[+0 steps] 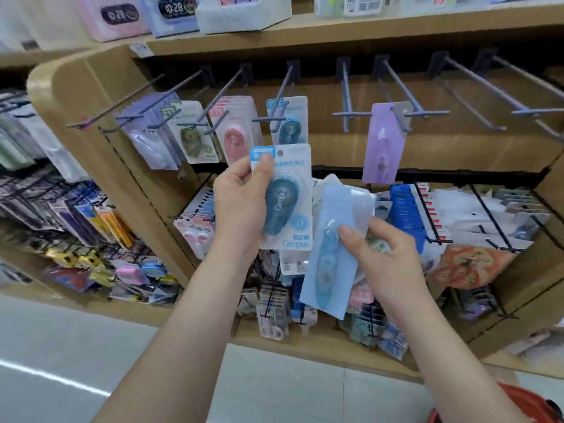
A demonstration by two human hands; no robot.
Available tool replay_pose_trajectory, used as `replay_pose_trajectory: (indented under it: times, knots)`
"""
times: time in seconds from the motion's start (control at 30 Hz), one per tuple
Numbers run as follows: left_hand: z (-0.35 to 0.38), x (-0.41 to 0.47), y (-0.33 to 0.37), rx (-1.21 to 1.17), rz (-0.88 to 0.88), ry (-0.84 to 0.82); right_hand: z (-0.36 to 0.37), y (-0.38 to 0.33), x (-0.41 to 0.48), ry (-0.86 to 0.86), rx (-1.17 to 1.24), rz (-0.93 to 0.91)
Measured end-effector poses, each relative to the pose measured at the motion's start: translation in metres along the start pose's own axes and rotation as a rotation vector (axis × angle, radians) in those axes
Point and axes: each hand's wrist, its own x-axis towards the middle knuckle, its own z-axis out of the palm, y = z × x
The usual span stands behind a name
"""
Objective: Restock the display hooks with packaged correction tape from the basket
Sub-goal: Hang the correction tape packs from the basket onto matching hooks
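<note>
My left hand [241, 196] holds a blue Campus correction tape pack [285, 199] upright, thumb on its top corner, just below the hook [282, 100] that carries a matching blue pack [290, 123]. My right hand [387, 254] grips a small stack of packs with a long pale blue correction tape pack [331, 248] on top. Other hooks on the top row hold purple, green and pink packs [235, 132]. A lilac pack [386, 141] hangs alone further right. The red basket [531, 407] shows at the bottom right corner.
Several bare hooks [476, 83] stick out at the upper right. A lower row of hooks [427, 215] is crowded with stationery packs. Above, a wooden shelf [366, 29] carries boxed goods. A rounded wooden side panel [76, 96] stands left, with more racks beyond it.
</note>
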Motion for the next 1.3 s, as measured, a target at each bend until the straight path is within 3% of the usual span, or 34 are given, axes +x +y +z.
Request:
replay_pose_trajectory:
  times: [0.17,0.6,0.97,1.3]
  knots:
    - [0.006,0.039,-0.001,0.103,0.091,0.061,0.003,0.005,0.019,-0.042,-0.011,-0.004]
    - [0.009,0.055,-0.006,0.081,0.161,0.119,-0.002,0.015,0.039,-0.082,-0.020,-0.017]
    - [0.012,0.050,-0.008,0.205,0.201,0.055,-0.005,0.017,0.040,-0.122,0.019,-0.011]
    - [0.003,0.056,-0.003,-0.067,0.014,0.019,-0.012,0.020,0.041,-0.131,0.024,0.001]
